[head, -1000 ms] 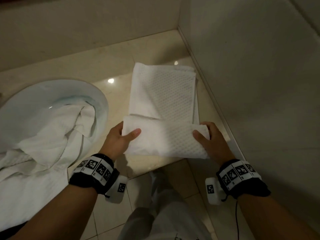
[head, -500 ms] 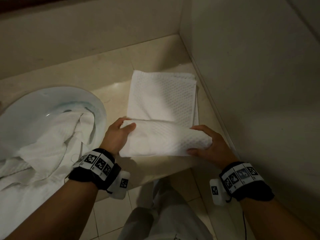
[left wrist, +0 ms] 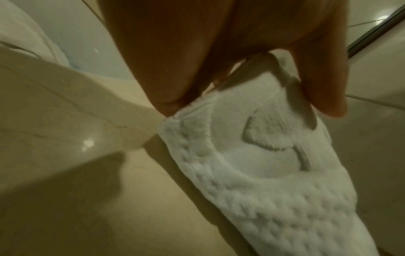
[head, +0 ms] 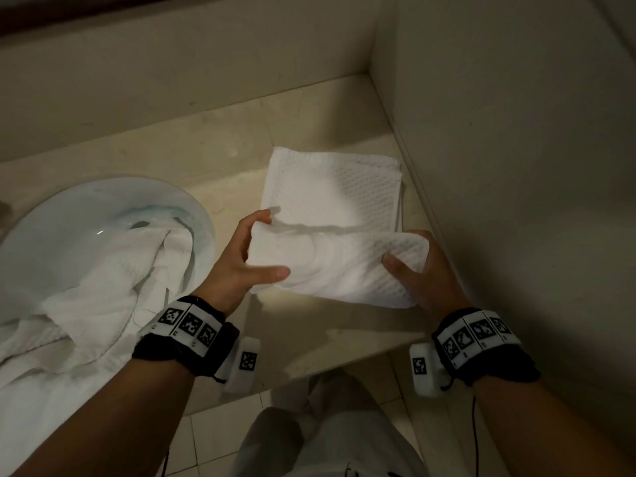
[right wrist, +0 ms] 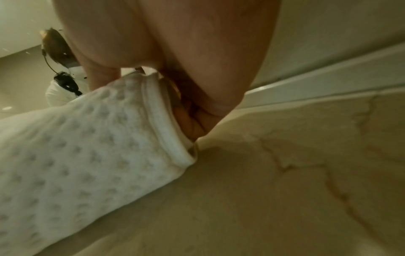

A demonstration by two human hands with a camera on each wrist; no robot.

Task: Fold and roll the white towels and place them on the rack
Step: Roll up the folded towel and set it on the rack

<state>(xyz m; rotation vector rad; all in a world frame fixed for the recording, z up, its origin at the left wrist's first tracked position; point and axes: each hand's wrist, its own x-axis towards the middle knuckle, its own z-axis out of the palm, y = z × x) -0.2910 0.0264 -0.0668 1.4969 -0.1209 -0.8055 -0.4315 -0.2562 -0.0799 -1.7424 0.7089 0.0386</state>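
A white waffle-textured cotton towel (head: 330, 208) lies folded on the glossy beige marble counter (head: 213, 146), close to the corner where two plain cream walls meet, and its near end is rolled up toward the far end. The left hand (head: 241, 259) grasps the left end of that roll, thumb on the near side and fingers curled over the far side; the right hand (head: 426, 270) grasps the right end the same way, thumb pressed into the dimpled cloth. Left of the towel a round pale glass basin (head: 69, 215) holds a second, crumpled white towel (head: 103, 290) that spills over its near rim onto the counter
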